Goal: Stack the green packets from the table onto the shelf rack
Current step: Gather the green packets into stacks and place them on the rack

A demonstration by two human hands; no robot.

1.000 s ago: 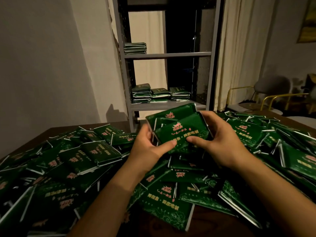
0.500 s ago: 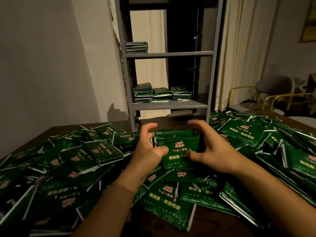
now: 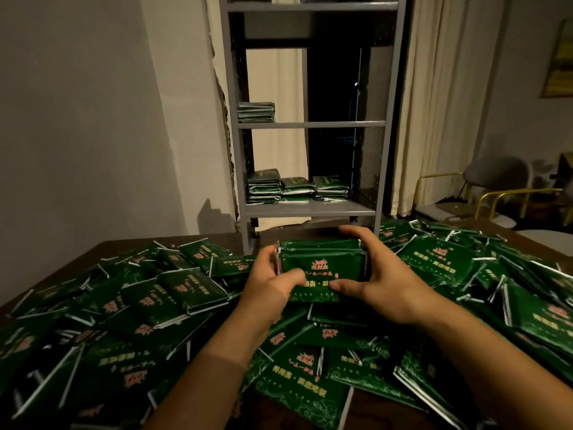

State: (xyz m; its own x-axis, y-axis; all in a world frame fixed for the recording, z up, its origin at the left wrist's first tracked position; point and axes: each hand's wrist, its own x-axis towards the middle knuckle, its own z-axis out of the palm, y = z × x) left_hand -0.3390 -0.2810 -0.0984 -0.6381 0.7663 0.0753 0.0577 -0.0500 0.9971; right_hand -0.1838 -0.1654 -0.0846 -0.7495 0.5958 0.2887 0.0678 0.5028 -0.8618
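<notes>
Clamping a small stack of green packets (image 3: pixel 322 262) between left hand (image 3: pixel 266 283) and right hand (image 3: pixel 384 283), each grip curled tight round its end, above the littered table (image 3: pixel 93 252)

A pale plaster wall (image 3: pixel 93 119) is filling the left side. Long cream curtains (image 3: pixel 440 103) are hanging right of centre. A grey-backed chair with brass-coloured tubular arms (image 3: pixel 496 187) is standing near them, below a partly visible framed picture (image 3: pixel 559 60).
</notes>
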